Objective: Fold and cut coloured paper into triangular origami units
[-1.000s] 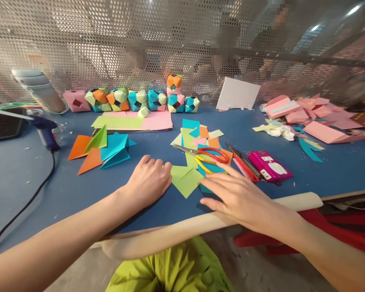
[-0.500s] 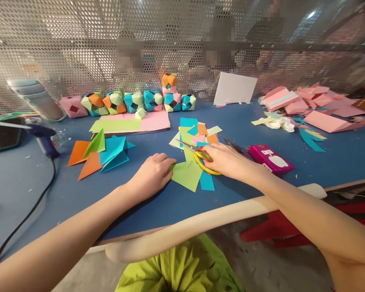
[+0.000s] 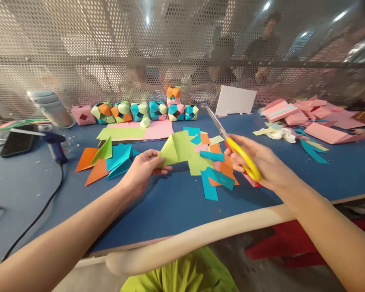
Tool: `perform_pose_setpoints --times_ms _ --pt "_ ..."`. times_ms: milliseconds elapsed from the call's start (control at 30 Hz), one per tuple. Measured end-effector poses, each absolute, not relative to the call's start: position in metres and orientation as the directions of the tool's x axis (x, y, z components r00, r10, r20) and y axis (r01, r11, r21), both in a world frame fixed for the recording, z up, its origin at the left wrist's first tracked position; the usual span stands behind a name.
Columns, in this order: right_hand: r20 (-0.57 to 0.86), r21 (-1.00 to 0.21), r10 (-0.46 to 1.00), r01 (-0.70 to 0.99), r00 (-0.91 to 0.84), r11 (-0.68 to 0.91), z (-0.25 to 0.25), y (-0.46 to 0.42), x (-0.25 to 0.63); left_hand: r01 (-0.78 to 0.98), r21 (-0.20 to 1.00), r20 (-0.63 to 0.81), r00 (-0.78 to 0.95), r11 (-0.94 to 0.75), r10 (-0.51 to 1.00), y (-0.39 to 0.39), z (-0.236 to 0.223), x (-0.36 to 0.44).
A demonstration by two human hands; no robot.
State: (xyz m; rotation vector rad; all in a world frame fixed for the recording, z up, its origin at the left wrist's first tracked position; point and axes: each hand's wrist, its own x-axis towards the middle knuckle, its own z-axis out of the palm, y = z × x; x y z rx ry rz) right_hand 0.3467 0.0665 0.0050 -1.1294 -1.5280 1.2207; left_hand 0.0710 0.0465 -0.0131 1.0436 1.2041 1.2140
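Note:
My left hand (image 3: 146, 168) pinches a creased light-green sheet of paper (image 3: 176, 149) by its left corner, lifting it off the table. In my right hand (image 3: 252, 158) is a pair of scissors (image 3: 231, 140) with yellow and red handles, blades pointing up and away to the left. Under and beside the scissors lie blue paper strips (image 3: 219, 178) and orange scraps (image 3: 228, 165). Folded orange paper (image 3: 95, 172) and blue paper (image 3: 118, 157) pieces rest left of my left hand.
Folded-paper balls (image 3: 140, 111) line the back, before a perforated metal screen (image 3: 109, 52). A glue gun (image 3: 53, 144), phone (image 3: 18, 140) and tumbler (image 3: 50, 107) stand left. Pink paper pieces (image 3: 325, 132) heap at right. A pale padded bar (image 3: 200, 231) runs along the front edge.
My right hand has raised the scissors off the paper scraps and moved right. My left hand has taken hold of the green paper and lifted it. More blue and orange scraps show.

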Motion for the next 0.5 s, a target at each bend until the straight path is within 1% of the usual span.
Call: perform_pose_setpoints --times_ms 33,100,167,233,333,400,500 --pt "0.028 -0.992 0.958 0.111 -0.284 0.063 0.007 0.059 0.348 -0.194 0.974 -0.128 -0.037 0.119 0.991 0.046 -0.012 0.072" --pt "-0.087 -0.992 0.923 0.120 -0.375 -0.045 0.010 0.043 0.347 -0.317 0.936 -0.170 -0.030 0.151 0.985 0.044 -0.011 0.074" --pt "-0.197 -0.977 0.889 0.153 -0.413 -0.146 0.010 0.028 0.345 -0.403 0.899 -0.194 -0.017 0.171 0.981 0.041 -0.008 0.078" --pt "-0.270 -0.959 0.859 0.195 -0.434 -0.203 0.008 0.018 0.343 -0.463 0.869 -0.205 -0.013 0.176 0.979 0.037 -0.005 0.082" --pt "-0.296 -0.952 0.808 0.227 -0.509 -0.205 0.002 0.012 0.342 -0.523 0.837 -0.201 -0.020 0.161 0.979 0.031 -0.001 0.087" --pt "-0.284 -0.958 0.788 0.185 -0.547 -0.217 -0.003 0.014 0.342 -0.549 0.822 -0.187 -0.012 0.150 0.982 0.027 0.000 0.088" --pt "-0.261 -0.965 0.793 0.127 -0.551 -0.230 -0.007 0.018 0.341 -0.576 0.803 -0.173 0.024 0.155 0.985 0.024 0.000 0.090"
